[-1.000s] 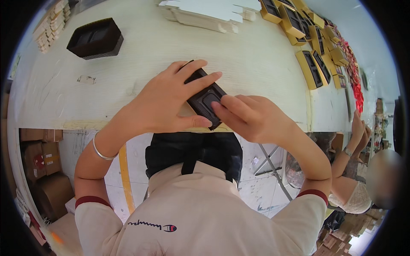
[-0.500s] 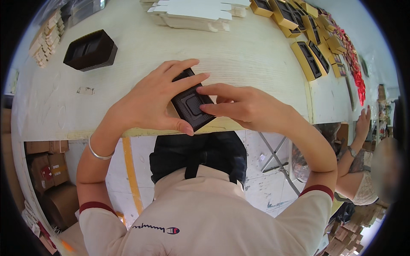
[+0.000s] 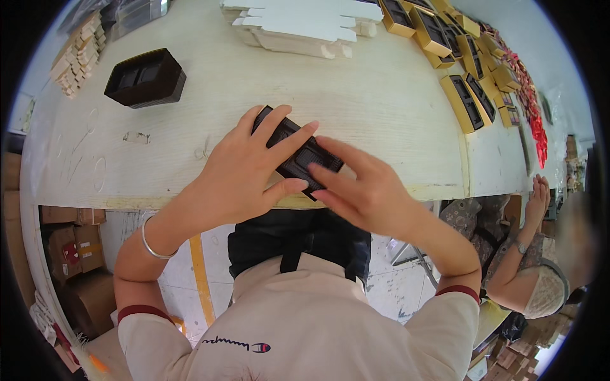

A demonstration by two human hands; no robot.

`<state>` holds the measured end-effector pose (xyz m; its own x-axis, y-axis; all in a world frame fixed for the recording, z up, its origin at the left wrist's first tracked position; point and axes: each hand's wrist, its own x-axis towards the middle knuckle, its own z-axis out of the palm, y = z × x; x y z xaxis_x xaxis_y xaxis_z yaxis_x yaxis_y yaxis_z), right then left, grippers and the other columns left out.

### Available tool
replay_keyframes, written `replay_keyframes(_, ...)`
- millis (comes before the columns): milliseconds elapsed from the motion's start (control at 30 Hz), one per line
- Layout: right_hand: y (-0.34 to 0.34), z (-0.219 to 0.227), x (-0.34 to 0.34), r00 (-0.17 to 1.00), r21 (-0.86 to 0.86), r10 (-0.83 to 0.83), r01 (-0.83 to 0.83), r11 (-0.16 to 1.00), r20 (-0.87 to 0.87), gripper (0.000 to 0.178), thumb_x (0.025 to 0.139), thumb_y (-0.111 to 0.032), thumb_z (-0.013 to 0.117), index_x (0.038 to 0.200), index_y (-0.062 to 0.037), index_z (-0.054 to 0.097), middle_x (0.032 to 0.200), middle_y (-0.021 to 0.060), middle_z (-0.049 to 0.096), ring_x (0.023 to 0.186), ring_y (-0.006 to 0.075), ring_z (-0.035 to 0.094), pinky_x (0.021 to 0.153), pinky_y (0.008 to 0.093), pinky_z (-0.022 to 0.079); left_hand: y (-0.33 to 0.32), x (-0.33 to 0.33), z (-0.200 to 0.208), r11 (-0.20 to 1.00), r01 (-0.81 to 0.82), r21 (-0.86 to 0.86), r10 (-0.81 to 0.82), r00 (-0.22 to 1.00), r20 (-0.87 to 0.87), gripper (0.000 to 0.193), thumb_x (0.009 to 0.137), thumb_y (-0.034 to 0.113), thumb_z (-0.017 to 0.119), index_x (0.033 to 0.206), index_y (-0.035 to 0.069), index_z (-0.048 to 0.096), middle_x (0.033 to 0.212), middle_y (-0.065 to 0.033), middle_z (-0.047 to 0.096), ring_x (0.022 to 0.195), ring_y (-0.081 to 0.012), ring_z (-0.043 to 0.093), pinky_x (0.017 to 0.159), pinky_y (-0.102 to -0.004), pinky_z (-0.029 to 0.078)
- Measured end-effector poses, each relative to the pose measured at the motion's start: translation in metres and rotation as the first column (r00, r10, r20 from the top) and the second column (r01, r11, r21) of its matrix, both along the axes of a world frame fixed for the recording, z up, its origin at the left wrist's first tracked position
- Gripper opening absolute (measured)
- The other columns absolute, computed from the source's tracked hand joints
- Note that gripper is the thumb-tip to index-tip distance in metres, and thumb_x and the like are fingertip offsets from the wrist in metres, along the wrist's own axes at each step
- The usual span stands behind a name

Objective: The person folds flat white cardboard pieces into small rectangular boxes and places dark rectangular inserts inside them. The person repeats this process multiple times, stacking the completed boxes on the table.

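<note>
A dark brown plastic insert tray point(image 3: 294, 166) with moulded hollows lies slantwise near the table's front edge. My left hand point(image 3: 251, 162) spans it from the left, its fingers spread across the top and its thumb against the near long side. At the tray's right end, my right hand point(image 3: 365, 187) grips the corner, thumb at the near edge and fingers over the hollow there. The right fingers are somewhat blurred. Both hands partly cover the tray. To the left, a nested stack of similar dark brown trays point(image 3: 168, 89) stands on the table.
White flat cartons point(image 3: 298, 22) are piled at the far middle of the pale table point(image 3: 210, 70). Gold boxes with dark inserts point(image 3: 462, 101) crowd the far right, beside red wrapped pieces point(image 3: 539, 136). Small pale blocks point(image 3: 79, 57) sit far left. A co-worker's arm point(image 3: 518, 244) shows at right.
The tray has turned flatter and its right end has swung rightward. My right hand has shifted right and lower, its thumb now on the near corner. My left hand stays over the tray.
</note>
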<state>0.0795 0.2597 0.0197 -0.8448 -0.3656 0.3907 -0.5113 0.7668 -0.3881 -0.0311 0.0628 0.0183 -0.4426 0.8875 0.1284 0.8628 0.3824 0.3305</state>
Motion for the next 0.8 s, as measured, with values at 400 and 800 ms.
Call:
replay_keyframes(400, -0.022, -0.036, 0.012, 0.967, 0.183, -0.164, 0.200, 0.963, -0.194, 0.049, 0.083, -0.029, 0.065, 0.119, 0.0023, 0.055, 0.137, 0.0286, 0.043, 0.125, 0.0417, 0.045, 0.102, 0.0463, 0.041, -0.003, 0.006, -0.039, 0.989, 0.087, 0.117, -0.046, 0.948, -0.314, 0.077, 0.070, 0.037, 0.072, 0.137, 0.008, 0.046, 0.139, -0.0161, 0.043, 0.134, -0.0360, 0.034, 0.111, -0.0570, 0.024)
replay_keyframes(800, -0.014, -0.032, 0.004, 0.960, 0.155, -0.263, 0.275, 0.949, -0.097, 0.071, 0.080, -0.027, 0.068, 0.134, 0.0091, 0.039, 0.143, 0.0276, 0.035, 0.126, 0.0396, 0.042, 0.105, 0.0455, 0.036, -0.001, -0.002, -0.010, 0.999, -0.010, 0.044, 0.013, 0.998, -0.061, 0.072, 0.076, 0.025, 0.074, 0.139, 0.009, 0.043, 0.140, -0.0164, 0.041, 0.133, -0.0370, 0.034, 0.108, -0.0446, 0.034)
